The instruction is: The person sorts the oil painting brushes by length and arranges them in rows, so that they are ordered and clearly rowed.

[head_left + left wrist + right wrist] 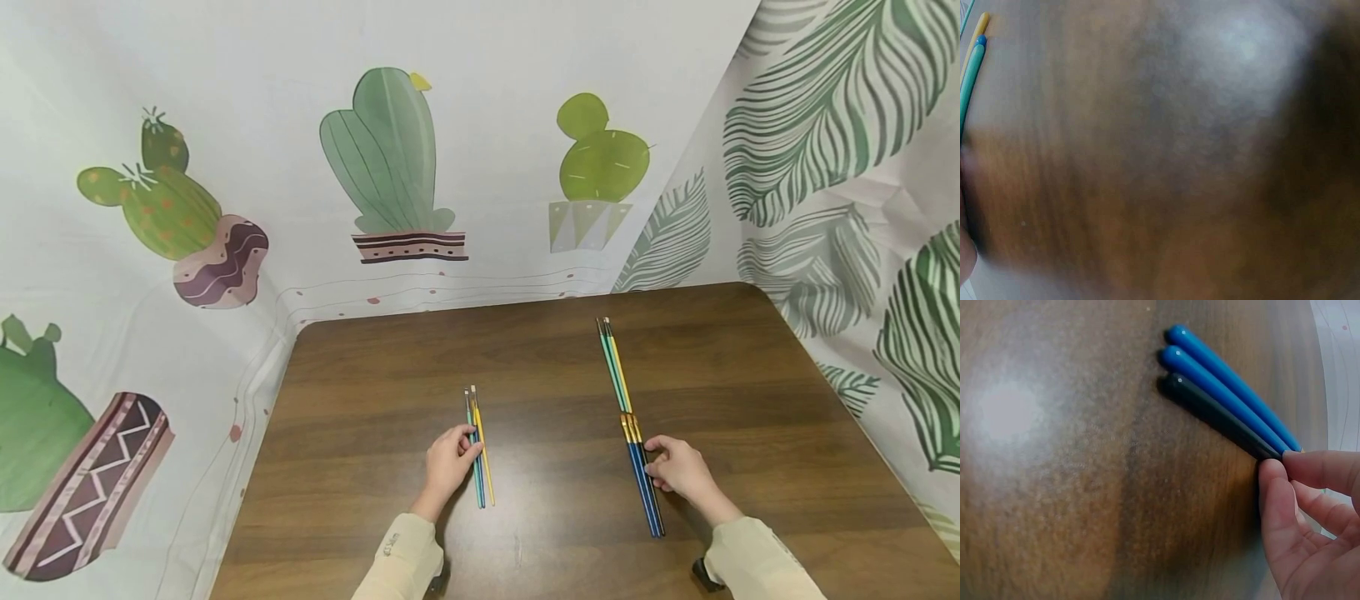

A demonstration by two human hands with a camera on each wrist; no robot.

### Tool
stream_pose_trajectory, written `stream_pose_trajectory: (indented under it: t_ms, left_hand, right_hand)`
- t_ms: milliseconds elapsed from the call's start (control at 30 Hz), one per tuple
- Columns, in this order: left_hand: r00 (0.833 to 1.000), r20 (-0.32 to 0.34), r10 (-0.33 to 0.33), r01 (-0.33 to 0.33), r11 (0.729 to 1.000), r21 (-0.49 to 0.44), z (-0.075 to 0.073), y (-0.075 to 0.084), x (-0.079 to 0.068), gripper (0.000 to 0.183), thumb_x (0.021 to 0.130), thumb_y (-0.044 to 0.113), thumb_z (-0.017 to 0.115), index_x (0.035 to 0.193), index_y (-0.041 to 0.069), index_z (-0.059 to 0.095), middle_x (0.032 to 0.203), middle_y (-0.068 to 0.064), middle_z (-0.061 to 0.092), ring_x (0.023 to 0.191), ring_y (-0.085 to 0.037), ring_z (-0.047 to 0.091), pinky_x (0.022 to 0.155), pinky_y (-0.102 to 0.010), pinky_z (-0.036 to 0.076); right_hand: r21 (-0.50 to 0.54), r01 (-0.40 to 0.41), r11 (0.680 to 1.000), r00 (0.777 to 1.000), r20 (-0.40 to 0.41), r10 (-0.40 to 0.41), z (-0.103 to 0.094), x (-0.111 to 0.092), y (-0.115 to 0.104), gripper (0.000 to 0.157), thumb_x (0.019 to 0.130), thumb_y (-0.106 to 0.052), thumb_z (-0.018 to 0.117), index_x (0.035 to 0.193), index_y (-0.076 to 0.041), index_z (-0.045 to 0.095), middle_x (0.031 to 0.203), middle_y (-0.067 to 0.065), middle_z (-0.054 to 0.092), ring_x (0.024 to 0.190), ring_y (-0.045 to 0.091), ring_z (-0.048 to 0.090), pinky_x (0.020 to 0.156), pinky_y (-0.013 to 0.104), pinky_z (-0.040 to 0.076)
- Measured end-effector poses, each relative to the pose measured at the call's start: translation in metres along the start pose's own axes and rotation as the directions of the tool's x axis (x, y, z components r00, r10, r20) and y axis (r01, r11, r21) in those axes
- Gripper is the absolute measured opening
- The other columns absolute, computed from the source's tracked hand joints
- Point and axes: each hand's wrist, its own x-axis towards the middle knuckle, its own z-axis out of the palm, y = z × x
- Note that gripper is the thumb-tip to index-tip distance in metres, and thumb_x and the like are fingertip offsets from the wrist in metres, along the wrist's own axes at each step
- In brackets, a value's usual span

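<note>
On the left of the table in the head view, my left hand point(450, 457) grips slim paintbrushes between thumb and fingers: a teal paintbrush point(476, 477), a blue one beside it and a yellow paintbrush point(488, 472). Their bristles point away from me. The left wrist view catches just the handle ends, with the teal handle point(970, 84) in front. To the right, my right hand point(681, 467) pinches a black paintbrush point(1216, 417) with thumb and index finger. Two blue paintbrushes point(1232, 383) lie against it, their gold ferrules pointing away.
Beyond the blue paintbrushes lie two teal paintbrushes point(613, 367) and another yellow paintbrush point(620, 367), close together. The brown wooden table point(375, 358) ends at a wall covering point(502, 150) printed with cacti and leaves.
</note>
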Motion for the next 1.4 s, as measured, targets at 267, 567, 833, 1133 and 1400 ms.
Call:
stream_pose_trajectory:
  t_ms: [267,567,833,1133,1400]
  left_hand:
    - [1.0,-0.017,0.02,-0.02,1.0,0.003,0.001,-0.001,0.0,0.022,0.074,0.027,0.07,0.092,0.016,0.063,0.062,0.012,0.047,0.055,0.001,0.039,0.052,-0.016,0.029]
    - [1.0,-0.021,0.02,-0.02,1.0,-0.005,0.0,0.0,0.0,0.022,0.073,0.027,0.07,0.091,0.016,0.063,0.062,0.012,0.048,0.055,0.001,0.04,0.052,-0.016,0.03]
    - [1.0,-0.007,0.001,-0.001,1.0,-0.001,0.0,0.001,-0.001,0.022,0.073,0.027,0.07,0.091,0.015,0.063,0.063,0.011,0.048,0.055,0.0,0.039,0.053,-0.016,0.029]
    - [1.0,-0.014,0.003,-0.004,1.0,-0.004,-0.001,0.001,-0.001,0.022,0.073,0.027,0.07,0.091,0.015,0.063,0.063,0.011,0.048,0.055,0.0,0.04,0.053,-0.016,0.03]
    - [1.0,-0.017,0.007,-0.007,1.0,-0.001,0.0,-0.001,0.0,0.023,0.073,0.028,0.07,0.091,0.016,0.063,0.062,0.012,0.048,0.055,0.001,0.039,0.053,-0.016,0.029]
  right_hand:
    - [0.02,-0.009,1.0,1.0,0.002,0.009,0.0,-0.001,0.0,0.03,0.073,0.003,0.061,0.102,0.004,0.052,0.058,0.004,0.054,0.048,0.013,0.051,0.044,0.027,0.044]
    - [0.032,-0.017,0.999,1.0,0.005,0.017,0.0,-0.001,-0.001,0.03,0.074,0.002,0.06,0.103,0.005,0.052,0.06,0.004,0.054,0.049,0.013,0.051,0.045,0.027,0.044]
    - [0.02,-0.019,1.0,1.0,-0.006,0.019,0.0,0.001,0.001,0.029,0.074,0.001,0.06,0.102,0.004,0.052,0.06,0.003,0.054,0.049,0.014,0.051,0.045,0.027,0.043]
    - [0.052,0.008,0.999,1.0,0.004,-0.008,-0.006,0.003,-0.004,0.029,0.075,-0.001,0.061,0.102,0.006,0.052,0.061,0.004,0.054,0.051,0.014,0.051,0.045,0.027,0.043]
    - [0.22,0.072,0.973,0.996,0.037,-0.082,-0.01,0.014,-0.031,0.034,0.078,-0.002,0.059,0.108,0.009,0.049,0.067,0.004,0.056,0.056,0.012,0.054,0.049,0.026,0.047]
